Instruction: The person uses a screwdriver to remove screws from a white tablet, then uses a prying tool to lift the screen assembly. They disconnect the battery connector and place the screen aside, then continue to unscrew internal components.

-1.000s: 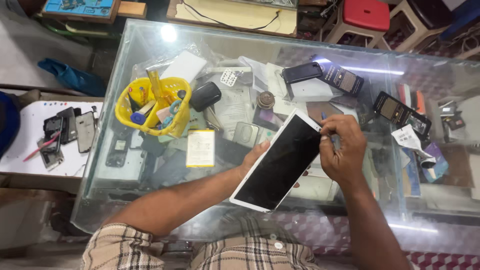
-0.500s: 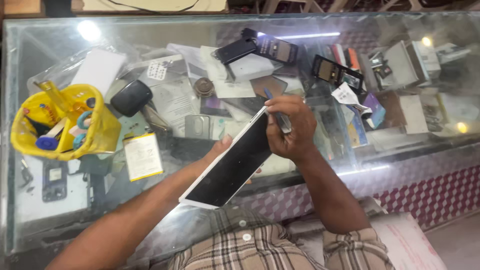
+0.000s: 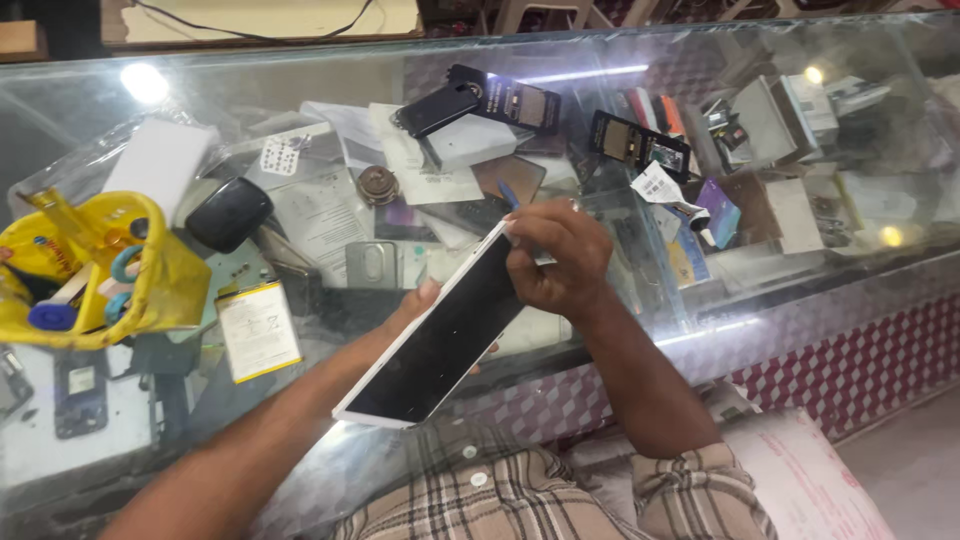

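The glass tabletop [image 3: 800,290] fills most of the view, a display counter strewn above and below the glass with phone parts, small boxes and papers. At its near edge the person holds a large white-framed tablet [image 3: 440,335] with a dark screen, tilted up off the glass, its long side running from near left to far right. The tablet looks whole: the screen sits flush in its frame and no part appears lifted or removed, so the work on it seems to be at an early stage, with any opening of the case not yet done. At the left edge stands a yellow plastic basket [image 3: 175,285] stuffed with small tools, and just right of it a flat white-and-yellow battery [image 3: 258,330] lies on the glass. The left hand [image 3: 425,300] supports the tablet from behind, its fingers wrapped round the far long edge so that only the tips show. The right hand [image 3: 555,260] is curled tightly at the tablet's far right corner, fingers pressed together on that edge; whether they pinch a small tool there cannot be told.
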`<state>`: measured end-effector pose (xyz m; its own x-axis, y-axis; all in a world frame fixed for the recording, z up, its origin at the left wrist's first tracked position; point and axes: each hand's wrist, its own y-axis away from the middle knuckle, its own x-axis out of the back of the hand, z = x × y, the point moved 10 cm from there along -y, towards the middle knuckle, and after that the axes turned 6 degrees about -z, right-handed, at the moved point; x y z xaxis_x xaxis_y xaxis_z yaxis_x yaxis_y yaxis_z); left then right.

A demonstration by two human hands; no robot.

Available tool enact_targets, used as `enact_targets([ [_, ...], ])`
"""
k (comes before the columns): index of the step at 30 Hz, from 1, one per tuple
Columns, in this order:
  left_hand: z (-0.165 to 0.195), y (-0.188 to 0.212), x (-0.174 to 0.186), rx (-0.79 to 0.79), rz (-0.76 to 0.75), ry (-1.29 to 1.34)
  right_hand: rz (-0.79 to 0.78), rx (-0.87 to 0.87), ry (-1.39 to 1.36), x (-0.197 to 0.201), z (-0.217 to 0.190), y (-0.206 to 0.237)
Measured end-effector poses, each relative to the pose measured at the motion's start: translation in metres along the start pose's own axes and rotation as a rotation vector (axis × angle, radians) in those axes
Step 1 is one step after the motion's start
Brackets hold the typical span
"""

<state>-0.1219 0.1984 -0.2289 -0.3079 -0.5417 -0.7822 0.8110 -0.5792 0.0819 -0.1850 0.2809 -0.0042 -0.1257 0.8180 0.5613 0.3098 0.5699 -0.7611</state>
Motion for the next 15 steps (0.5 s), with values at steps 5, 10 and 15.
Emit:
enact_targets([
  [5,-0.005,0.01,-0.005,0.066,0.027,-0.007,0.018,0.014,0.077,0.002,-0.004,0.003],
  [10,-0.007,0.015,-0.003,0.085,0.049,0.016,-0.003,-0.009,0.017,0.001,-0.002,0.001],
  [15,-0.004,0.002,0.004,-0.004,0.024,-0.034,-0.044,-0.047,-0.092,-0.001,0.004,-0.001],
])
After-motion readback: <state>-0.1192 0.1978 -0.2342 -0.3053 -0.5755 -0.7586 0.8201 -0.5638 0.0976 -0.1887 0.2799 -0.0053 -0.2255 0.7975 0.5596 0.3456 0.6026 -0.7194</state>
